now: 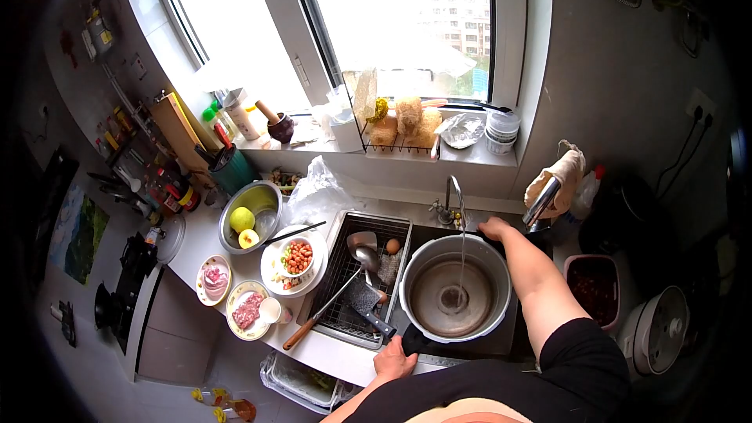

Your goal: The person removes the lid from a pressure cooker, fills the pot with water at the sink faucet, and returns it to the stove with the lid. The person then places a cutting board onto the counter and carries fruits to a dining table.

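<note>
A large metal pot (495,291) stands in the sink under the running faucet (453,202), with water in its bottom. My left hand (394,360) is closed around its black handle (413,339) at the near side. At the pot's far right edge, my right hand (493,228) grips a short dark side handle, mostly hidden by the fingers. Left of the pot, a wire drying rack (333,309) holds a spatula (361,240), a ladle (366,257), a black-handled cleaver (363,298) and an egg (392,246).
Bowls of raw meat (248,310), a bowl of peanuts (298,257) and a metal bowl with yellow-green fruit (242,219) stand on the left counter. A cloth-covered item (558,180) is behind my right hand. A rice cooker (659,330) and a red-brown-filled tub (593,290) are at right.
</note>
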The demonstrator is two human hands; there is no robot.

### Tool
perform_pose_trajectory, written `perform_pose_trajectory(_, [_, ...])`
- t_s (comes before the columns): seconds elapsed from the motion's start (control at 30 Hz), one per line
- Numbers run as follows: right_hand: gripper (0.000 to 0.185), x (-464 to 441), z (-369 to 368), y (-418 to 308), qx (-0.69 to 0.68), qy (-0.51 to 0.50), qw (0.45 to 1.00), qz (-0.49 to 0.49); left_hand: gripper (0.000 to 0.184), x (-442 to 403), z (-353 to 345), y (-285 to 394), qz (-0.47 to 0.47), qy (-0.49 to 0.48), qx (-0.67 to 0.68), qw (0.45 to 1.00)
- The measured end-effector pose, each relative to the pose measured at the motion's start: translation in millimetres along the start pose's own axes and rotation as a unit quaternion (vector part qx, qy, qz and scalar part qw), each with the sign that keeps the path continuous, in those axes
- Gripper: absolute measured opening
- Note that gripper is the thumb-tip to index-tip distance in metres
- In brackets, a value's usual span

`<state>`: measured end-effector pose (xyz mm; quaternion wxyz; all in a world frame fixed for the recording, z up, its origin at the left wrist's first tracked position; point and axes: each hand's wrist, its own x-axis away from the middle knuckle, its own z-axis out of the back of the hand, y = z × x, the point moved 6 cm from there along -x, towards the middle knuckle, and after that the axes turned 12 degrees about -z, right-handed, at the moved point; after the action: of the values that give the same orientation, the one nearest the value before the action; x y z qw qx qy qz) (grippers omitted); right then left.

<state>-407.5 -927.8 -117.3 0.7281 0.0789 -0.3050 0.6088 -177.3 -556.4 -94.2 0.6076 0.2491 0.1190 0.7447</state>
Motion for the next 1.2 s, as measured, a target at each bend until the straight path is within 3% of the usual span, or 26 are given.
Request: perform_pose_trajectory(1.2, [0.055, 5.7, 4.1, -3.5, -0.009, 0.010, 1.000, 0.001, 0.048, -1.1, -3.2, -2.5, -0.005, 0.001, -0.008, 1.000])
